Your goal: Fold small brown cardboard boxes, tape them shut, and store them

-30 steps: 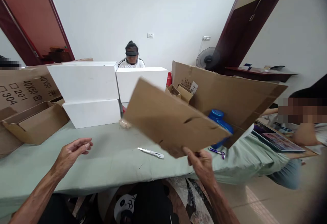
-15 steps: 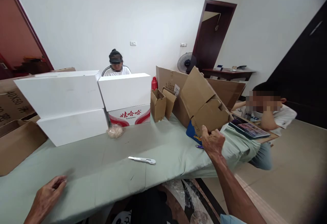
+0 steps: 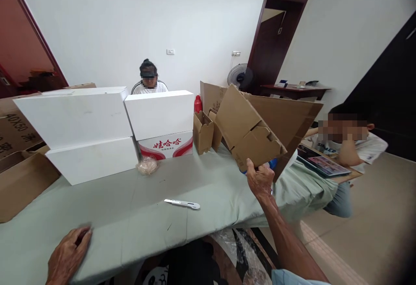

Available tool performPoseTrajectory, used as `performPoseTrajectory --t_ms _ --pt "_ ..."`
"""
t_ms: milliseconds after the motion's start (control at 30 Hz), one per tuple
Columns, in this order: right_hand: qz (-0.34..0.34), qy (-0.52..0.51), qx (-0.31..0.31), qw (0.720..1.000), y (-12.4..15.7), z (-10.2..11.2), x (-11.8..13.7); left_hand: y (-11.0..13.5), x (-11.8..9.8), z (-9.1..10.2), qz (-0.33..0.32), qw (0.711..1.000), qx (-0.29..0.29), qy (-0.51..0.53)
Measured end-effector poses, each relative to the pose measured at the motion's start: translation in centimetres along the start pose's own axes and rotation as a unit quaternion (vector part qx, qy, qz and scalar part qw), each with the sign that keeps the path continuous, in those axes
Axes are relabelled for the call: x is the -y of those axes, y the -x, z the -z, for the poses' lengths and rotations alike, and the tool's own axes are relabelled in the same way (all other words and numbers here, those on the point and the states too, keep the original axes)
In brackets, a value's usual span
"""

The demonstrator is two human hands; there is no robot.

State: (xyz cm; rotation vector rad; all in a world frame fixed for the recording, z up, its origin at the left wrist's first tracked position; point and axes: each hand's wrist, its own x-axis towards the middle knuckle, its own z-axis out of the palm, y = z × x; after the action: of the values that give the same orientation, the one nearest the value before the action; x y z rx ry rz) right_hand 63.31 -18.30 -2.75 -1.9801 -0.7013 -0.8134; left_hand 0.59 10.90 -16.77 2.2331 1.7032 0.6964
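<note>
My right hand (image 3: 261, 180) is closed on the lower edge of a brown cardboard box (image 3: 248, 122), which is tilted up with its flaps folded out. Behind it, part of a blue object (image 3: 272, 163) shows past the cardboard's edge. Nearer the front edge, my left hand (image 3: 69, 252) rests on the green-covered table (image 3: 146, 220) with loosely bent fingers, a gap beside the thumb and nothing held. A white utility knife (image 3: 182, 204) lies on the cloth between my two hands, its blade end pointing left.
White boxes (image 3: 87, 116) stand stacked at the back left, beside a red-and-white carton (image 3: 165, 145) with a bundle of clear tape (image 3: 147, 165) in front. A small open brown box (image 3: 203, 135) and a red bottle (image 3: 198, 104) stand near a larger carton. Two people sit around the table.
My right hand has moved left with the cardboard box, uncovering more of the large carton behind. My left hand has shifted slightly right and down on the cloth.
</note>
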Motion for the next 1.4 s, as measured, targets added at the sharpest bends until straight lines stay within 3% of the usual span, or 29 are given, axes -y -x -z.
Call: performPoseTrajectory --t_ms 233,767,1000,1200,1400 --pt "-0.026 0.015 0.013 0.999 -0.7 -2.0 0.8 0.2 -0.3 0.2 -0.006 1.0 0.001 -0.007" --pt "0.001 0.028 0.112 0.993 -3.8 -5.5 3.9 0.3 -0.2 0.0 -0.013 1.0 -0.008 -0.019" --pt "-0.053 0.044 0.165 0.984 -6.2 -9.9 5.2 0.3 0.7 -0.7 -0.031 0.999 -0.033 -0.028" --pt "-0.103 0.003 0.193 0.976 -7.9 -14.5 6.6 0.3 0.2 -0.8 -0.049 0.998 -0.049 -0.008" --pt "-0.133 -0.1 0.182 0.969 -9.1 -15.8 8.3 0.4 0.3 -1.0 -0.06 0.996 -0.073 0.002"
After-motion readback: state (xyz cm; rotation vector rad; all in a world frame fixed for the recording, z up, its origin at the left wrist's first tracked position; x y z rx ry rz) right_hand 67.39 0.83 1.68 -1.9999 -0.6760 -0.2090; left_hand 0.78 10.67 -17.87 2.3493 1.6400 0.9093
